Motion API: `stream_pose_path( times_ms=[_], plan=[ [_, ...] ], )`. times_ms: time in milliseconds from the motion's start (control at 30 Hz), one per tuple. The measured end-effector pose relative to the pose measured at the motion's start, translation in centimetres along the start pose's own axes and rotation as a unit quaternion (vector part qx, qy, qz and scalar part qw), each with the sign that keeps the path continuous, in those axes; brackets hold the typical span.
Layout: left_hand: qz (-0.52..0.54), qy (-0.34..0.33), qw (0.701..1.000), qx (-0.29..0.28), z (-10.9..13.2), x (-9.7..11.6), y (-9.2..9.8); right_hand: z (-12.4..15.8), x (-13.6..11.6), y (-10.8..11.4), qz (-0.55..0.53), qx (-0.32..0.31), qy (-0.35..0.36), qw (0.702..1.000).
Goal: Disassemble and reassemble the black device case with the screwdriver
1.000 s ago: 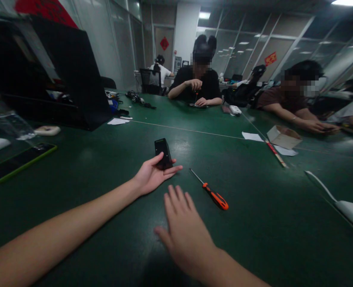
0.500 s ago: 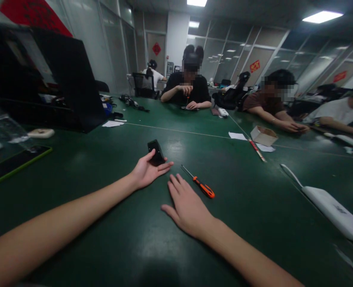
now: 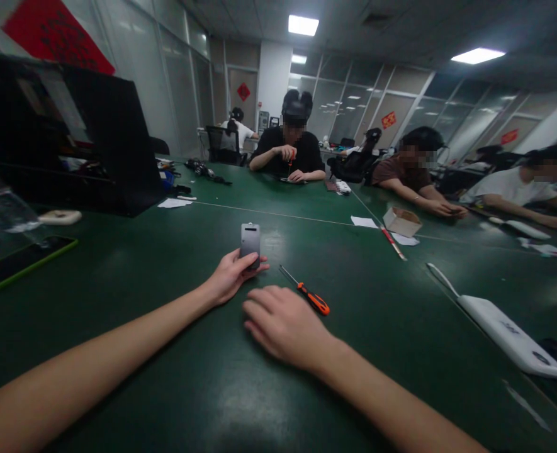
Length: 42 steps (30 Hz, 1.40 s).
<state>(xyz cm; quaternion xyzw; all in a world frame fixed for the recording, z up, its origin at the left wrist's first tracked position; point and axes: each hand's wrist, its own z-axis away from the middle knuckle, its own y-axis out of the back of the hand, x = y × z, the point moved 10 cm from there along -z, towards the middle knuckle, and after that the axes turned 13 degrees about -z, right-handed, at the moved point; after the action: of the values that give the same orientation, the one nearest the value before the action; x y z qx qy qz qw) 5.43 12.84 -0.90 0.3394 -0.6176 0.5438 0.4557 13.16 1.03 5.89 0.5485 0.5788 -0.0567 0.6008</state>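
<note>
My left hand (image 3: 231,275) is closed around a small grey rectangular device (image 3: 250,238), thumb across its lower face. The device stands roughly upright, with a dark slot near its top end and a small pale bit on its top edge. My right hand (image 3: 285,321) is palm down just above or on the green table, its fingers loosely bent and a little apart, with nothing visible in them. An orange-and-black screwdriver (image 3: 313,298) lies just beyond the right hand, its shaft pointing toward the device.
At left are a black open case or screen (image 3: 141,151), a clear bottle (image 3: 4,204) and a green-edged phone (image 3: 28,264). A white power bank (image 3: 509,333) with a strap lies at right, near a small box (image 3: 401,221). Co-workers sit across the table (image 3: 174,384).
The device has turned in my left hand from its black side to its grey face and stands more upright. My right hand has shifted left, its fingers now more bent.
</note>
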Motion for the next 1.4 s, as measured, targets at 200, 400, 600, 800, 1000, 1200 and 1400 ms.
stream_pose_path(
  times_ms=[200, 400, 600, 800, 1000, 1200, 1400],
  plan=[
    [-0.041, 0.006, 0.999, -0.024, 0.0, -0.1, -0.6, 2.9, 8.0, 9.0, 0.182, 0.121, -0.118, 0.969],
    [-0.071, 0.036, 0.996, -0.049, -0.1, -0.8, -0.6, 2.8, 7.0, 10.0, 0.157, 0.152, -0.076, 0.973],
    [-0.071, 0.06, 0.995, -0.037, 0.4, -0.7, -0.5, 4.9, 2.6, 12.0, 0.084, 0.303, 0.066, 0.947],
    [-0.14, 0.009, 0.989, -0.047, 0.7, 0.2, -0.5, 6.1, -0.9, 9.1, 0.183, 0.203, 0.193, 0.942],
    [-0.218, -0.018, 0.974, -0.057, 0.7, 0.0, -0.1, 5.8, -0.9, 8.7, 0.191, 0.198, 0.185, 0.944],
    [-0.217, -0.037, 0.974, -0.047, 0.7, 0.3, 0.0, 5.9, -0.8, 8.6, 0.181, 0.199, 0.19, 0.944],
    [-0.234, -0.041, 0.97, -0.047, 0.7, 0.4, -0.1, 5.9, -1.0, 8.3, 0.146, 0.176, 0.215, 0.949]
  ],
)
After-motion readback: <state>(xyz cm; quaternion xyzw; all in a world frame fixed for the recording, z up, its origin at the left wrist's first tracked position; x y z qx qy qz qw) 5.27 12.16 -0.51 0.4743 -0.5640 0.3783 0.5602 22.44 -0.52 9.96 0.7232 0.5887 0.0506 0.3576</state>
